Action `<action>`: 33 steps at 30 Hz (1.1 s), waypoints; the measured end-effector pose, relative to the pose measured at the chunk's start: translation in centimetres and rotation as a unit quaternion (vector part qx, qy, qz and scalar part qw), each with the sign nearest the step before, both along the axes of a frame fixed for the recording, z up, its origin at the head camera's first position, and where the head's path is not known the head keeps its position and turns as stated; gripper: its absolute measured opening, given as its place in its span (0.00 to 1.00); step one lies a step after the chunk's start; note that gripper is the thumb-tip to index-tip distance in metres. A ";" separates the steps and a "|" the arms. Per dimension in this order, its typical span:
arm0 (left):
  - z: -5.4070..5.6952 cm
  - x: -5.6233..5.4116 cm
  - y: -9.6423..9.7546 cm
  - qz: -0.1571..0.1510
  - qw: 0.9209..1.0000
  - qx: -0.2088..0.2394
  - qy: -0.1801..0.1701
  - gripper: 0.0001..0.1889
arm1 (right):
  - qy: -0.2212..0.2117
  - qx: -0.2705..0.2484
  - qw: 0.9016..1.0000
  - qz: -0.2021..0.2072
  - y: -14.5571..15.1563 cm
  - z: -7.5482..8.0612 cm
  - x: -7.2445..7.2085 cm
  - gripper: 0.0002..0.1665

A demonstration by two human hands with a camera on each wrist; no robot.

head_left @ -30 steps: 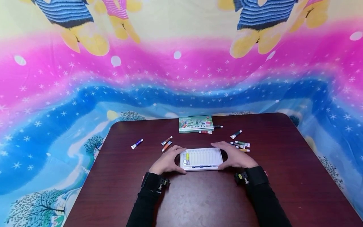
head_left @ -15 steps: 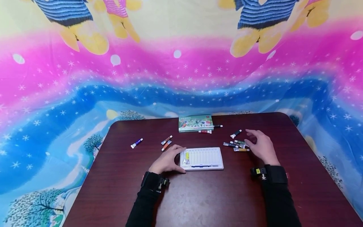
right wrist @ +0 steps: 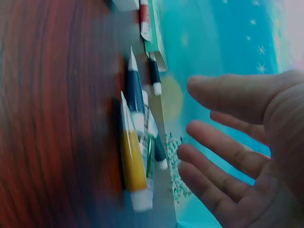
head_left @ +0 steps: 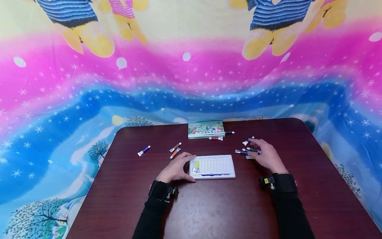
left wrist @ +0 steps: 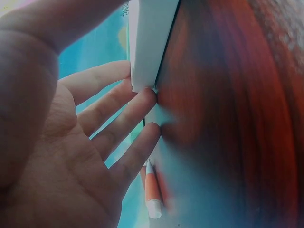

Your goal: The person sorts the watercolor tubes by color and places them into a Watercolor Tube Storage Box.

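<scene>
My left hand (head_left: 176, 168) holds a shallow white paint tray (head_left: 219, 167) by its left end, thumb at the front corner, index finger at the back. In the left wrist view the other fingers are spread near the tray's corner. A yellow paint tube (head_left: 197, 166) lies at the tray's left, and a thin blue-marked stick, perhaps a brush (head_left: 215, 174), along its front. My right hand (head_left: 267, 155) hovers, fingers apart, over a cluster of paint tubes. The right wrist view shows an ochre tube (right wrist: 133, 159) and a navy tube (right wrist: 135, 90) beneath it, with nothing held.
A green box (head_left: 206, 128) stands at the table's back edge, with a red tube (head_left: 216, 138) before it. Brown (head_left: 175, 147) and orange (head_left: 175, 153) tubes lie behind my left hand. A purple tube (head_left: 144, 151) lies farther left, and a dark green tube (head_left: 246, 142) behind the cluster.
My right hand has let go of the tray's right end, moved right, then come back slightly left over the tube cluster. The left hand stays at the tray.
</scene>
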State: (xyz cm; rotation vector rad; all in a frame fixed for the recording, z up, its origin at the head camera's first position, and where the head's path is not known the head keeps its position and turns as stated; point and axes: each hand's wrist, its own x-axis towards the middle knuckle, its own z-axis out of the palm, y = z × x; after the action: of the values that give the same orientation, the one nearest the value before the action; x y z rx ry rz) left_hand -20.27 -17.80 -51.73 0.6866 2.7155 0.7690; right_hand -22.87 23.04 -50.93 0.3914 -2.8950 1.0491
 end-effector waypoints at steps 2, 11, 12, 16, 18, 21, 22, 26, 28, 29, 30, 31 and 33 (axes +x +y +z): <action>0.0 0.0 0.0 0.001 1.000 0.000 -0.002 0.52 | -0.013 -0.002 1.000 0.025 -0.8 -0.2 0.1 0.40; 0.0 0.1 -0.2 0.002 1.000 0.002 -0.003 0.51 | -0.108 0.005 0.973 0.206 -6.6 -1.2 0.9 0.70; 0.0 0.1 -0.2 0.001 1.000 0.003 -0.003 0.52 | -0.112 0.014 0.971 0.209 -6.9 -1.3 1.0 0.69; -0.1 -0.1 -0.4 -0.004 1.000 0.016 0.000 0.52 | -0.109 0.038 0.973 0.198 -7.5 -1.5 1.3 0.66; -0.2 -0.4 -0.5 0.002 1.000 0.030 0.009 0.50 | -0.105 0.037 0.974 0.196 -7.5 -1.6 1.2 0.66; -0.3 -1.3 -0.8 0.045 0.997 0.038 0.051 0.45 | -0.105 0.031 0.973 0.204 -7.4 -1.7 1.2 0.65; -0.3 -1.6 -1.1 0.060 0.995 0.041 0.061 0.43 | -0.106 0.029 0.972 0.207 -7.4 -1.8 1.2 0.65; -0.2 -2.0 -1.8 0.062 0.996 0.038 0.060 0.49 | -0.100 0.016 0.971 0.215 -7.3 -1.7 1.3 0.64; -0.2 -1.9 -1.7 0.018 0.999 0.038 0.028 0.56 | -0.071 0.012 0.976 0.204 -6.6 -1.4 1.1 0.58; -0.2 -1.8 -1.4 -0.003 0.999 0.037 0.015 0.60 | -0.057 0.011 0.980 0.189 -5.9 -1.1 0.9 0.54; -0.2 -1.7 -1.2 -0.021 0.999 0.034 0.005 0.62 | -0.041 0.011 0.985 0.167 -5.1 -0.8 0.8 0.48; -0.2 -1.7 -0.9 -0.034 0.999 0.030 -0.002 0.64 | -0.023 0.013 0.989 0.143 -4.2 -0.6 0.6 0.42; -0.2 -1.6 -0.5 -0.039 0.999 0.019 -0.016 0.63 | -0.005 0.015 0.996 0.091 -2.3 -0.4 0.3 0.30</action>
State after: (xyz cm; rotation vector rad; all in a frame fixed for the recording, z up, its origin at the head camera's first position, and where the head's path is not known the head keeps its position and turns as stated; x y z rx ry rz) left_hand -21.84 -18.27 -51.96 0.7763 2.6346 0.8065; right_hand -22.57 20.78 -51.30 0.6628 -2.9330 1.0323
